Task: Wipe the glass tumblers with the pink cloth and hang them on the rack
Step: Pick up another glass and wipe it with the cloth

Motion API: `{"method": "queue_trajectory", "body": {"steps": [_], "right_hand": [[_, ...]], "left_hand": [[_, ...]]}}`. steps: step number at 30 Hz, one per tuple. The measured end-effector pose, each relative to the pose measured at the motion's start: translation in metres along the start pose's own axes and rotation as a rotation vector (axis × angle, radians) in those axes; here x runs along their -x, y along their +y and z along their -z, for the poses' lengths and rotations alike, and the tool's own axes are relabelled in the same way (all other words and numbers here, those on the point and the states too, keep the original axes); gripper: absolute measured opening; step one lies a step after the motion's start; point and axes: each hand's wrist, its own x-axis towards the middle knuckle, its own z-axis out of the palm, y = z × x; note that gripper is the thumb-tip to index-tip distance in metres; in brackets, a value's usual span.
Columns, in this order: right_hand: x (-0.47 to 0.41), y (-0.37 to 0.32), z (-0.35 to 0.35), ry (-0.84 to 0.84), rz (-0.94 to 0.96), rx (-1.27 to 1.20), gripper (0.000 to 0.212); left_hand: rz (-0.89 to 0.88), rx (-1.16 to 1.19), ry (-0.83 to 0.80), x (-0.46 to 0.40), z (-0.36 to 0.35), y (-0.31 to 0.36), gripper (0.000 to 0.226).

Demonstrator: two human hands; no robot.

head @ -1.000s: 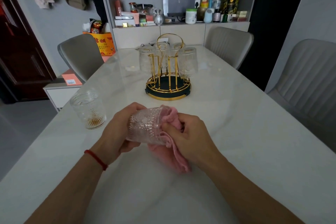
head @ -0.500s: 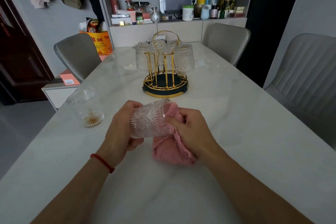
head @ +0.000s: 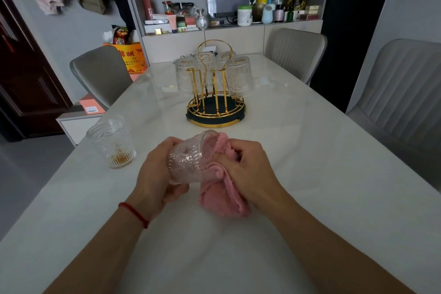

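Wiping is the step in hand: at the frame's centre the left hand (head: pixel 157 172) grips a tumbler (head: pixel 188 159) on its side, and the right hand (head: pixel 248 169) pinches the pink cloth (head: pixel 222 194) pushed into its mouth. Next it needs turning upside down onto the rack (head: pixel 216 102), upper centre, where four glasses (head: pixel 238 76) hang. Another tumbler (head: pixel 112 143) waits at left.
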Motion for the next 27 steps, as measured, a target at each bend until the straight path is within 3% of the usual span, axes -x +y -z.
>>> {"method": "queue_trajectory", "body": {"steps": [3,5,7,9,11,12,16,19,21,24,27], "right_hand": [[-0.002,0.003,0.003,-0.034,-0.011,0.023,0.019],[-0.001,0.004,0.001,-0.001,-0.054,0.032,0.024],[-0.001,0.002,-0.001,0.027,-0.193,-0.08,0.028],[0.001,-0.002,0.001,-0.004,-0.319,-0.216,0.03],[0.002,-0.004,0.003,-0.062,-0.287,-0.22,0.03],[0.002,-0.004,0.003,-0.072,-0.234,-0.198,0.028],[-0.003,-0.001,0.008,-0.047,-0.005,-0.049,0.021],[-0.005,0.002,0.011,-0.038,0.049,0.005,0.016],[-0.005,0.004,0.008,0.013,0.041,0.008,0.022],[-0.005,0.007,0.004,0.072,-0.08,-0.102,0.038],[-0.005,0.006,0.006,0.039,-0.05,-0.099,0.031]], "left_hand": [[0.14,-0.048,-0.11,0.0,0.006,0.001,0.041],[0.189,0.045,-0.174,0.0,0.008,-0.001,0.048],[0.102,0.163,-0.166,0.001,0.006,-0.005,0.037],[-0.105,0.003,-0.021,0.002,0.002,-0.01,0.022],[-0.265,-0.183,0.138,0.001,-0.004,-0.013,0.026],[-0.267,-0.153,0.155,0.001,-0.008,-0.011,0.03],[-0.015,0.005,0.128,0.002,-0.008,0.005,0.033],[0.121,-0.056,-0.001,0.004,-0.003,0.004,0.045],[0.16,0.05,-0.062,0.006,-0.003,0.002,0.053],[-0.017,0.237,-0.076,0.01,-0.01,-0.004,0.031],[-0.293,-0.071,0.082,0.016,-0.015,-0.007,0.021]]}}
